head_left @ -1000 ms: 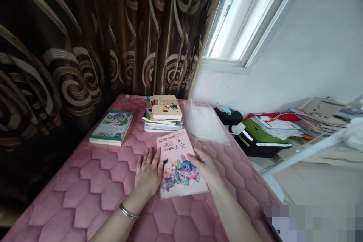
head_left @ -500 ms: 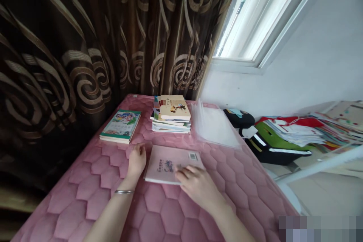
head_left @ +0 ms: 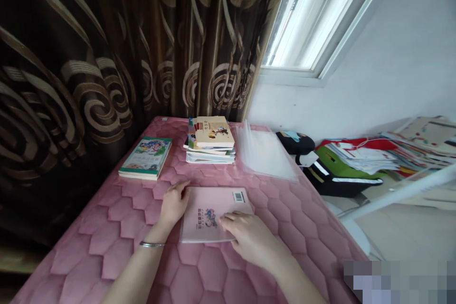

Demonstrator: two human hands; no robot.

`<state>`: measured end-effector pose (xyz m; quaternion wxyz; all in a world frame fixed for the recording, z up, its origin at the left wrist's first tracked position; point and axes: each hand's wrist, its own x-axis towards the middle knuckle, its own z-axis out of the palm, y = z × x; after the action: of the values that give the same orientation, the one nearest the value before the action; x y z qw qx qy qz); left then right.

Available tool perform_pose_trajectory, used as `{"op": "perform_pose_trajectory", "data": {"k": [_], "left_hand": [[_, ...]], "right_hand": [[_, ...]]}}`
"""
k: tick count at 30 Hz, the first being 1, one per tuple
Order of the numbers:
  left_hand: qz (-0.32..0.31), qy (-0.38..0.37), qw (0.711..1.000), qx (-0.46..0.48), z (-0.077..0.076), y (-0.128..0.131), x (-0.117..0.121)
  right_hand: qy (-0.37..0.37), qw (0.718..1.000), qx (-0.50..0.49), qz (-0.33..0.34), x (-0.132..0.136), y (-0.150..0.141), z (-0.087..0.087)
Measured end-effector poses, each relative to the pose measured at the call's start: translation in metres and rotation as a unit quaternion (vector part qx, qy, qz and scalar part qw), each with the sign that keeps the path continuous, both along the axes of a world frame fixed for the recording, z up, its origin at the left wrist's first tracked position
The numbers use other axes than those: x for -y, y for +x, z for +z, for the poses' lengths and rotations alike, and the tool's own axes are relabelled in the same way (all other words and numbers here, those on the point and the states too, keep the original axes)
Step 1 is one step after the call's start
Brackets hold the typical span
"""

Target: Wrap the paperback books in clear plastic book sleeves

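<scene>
A pink book (head_left: pixel 199 199) in what looks like a clear plastic cover lies flat on the quilted pink surface, its barcode at the upper right. My left hand (head_left: pixel 175 202), with a silver bangle on its wrist, is at the book's upper left edge. Its fingers reach toward the corner, the thumb a little apart. Across the lower right of the book rests my right hand (head_left: pixel 247 232), fingers stretched over the printed picture and hiding that side's edge.
Behind the book stands a stack of books (head_left: pixel 213 135), a cream one on top. Green-edged books (head_left: pixel 146 156) lie left, clear plastic sheets (head_left: pixel 267 152) right. Beyond the edge are a green and black bag (head_left: pixel 331 166) and piled papers (head_left: pixel 370 156). A patterned curtain (head_left: pixel 171 57) hangs behind.
My left hand has moved onto the book's upper left edge and its fingers have straightened. The book has turned slightly and sits a little nearer me. My right hand stays on the cover.
</scene>
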<state>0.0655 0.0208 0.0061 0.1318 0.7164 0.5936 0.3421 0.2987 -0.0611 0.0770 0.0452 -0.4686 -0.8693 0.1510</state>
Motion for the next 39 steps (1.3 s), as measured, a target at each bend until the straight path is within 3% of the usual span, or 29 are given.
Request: {"op": "perform_pose_trajectory", "data": {"k": [11,15,23,29,35,39], "left_hand": [[-0.022,-0.005,0.999,-0.025,0.004,0.002,0.002],[-0.023,-0.010,0.999,-0.024,0.004,0.002,0.002],[-0.043,0.017,0.999,-0.011,0.004,0.003,0.002],[-0.063,0.044,0.997,0.004,0.001,0.003,0.001],[-0.061,0.054,0.997,0.008,-0.003,0.003,-0.002],[-0.060,0.069,0.996,0.010,-0.005,0.004,-0.002]], "right_hand": [[-0.114,0.985,-0.129,-0.022,-0.005,0.016,0.001],[-0.115,0.984,-0.129,-0.037,-0.009,0.032,-0.001],[-0.134,0.969,-0.099,-0.182,-0.014,0.073,-0.014],[-0.167,0.963,-0.065,-0.200,-0.007,0.070,-0.014],[-0.192,0.960,0.015,-0.201,-0.002,0.053,-0.002],[-0.162,0.966,0.052,-0.195,0.001,0.040,0.006]]}}
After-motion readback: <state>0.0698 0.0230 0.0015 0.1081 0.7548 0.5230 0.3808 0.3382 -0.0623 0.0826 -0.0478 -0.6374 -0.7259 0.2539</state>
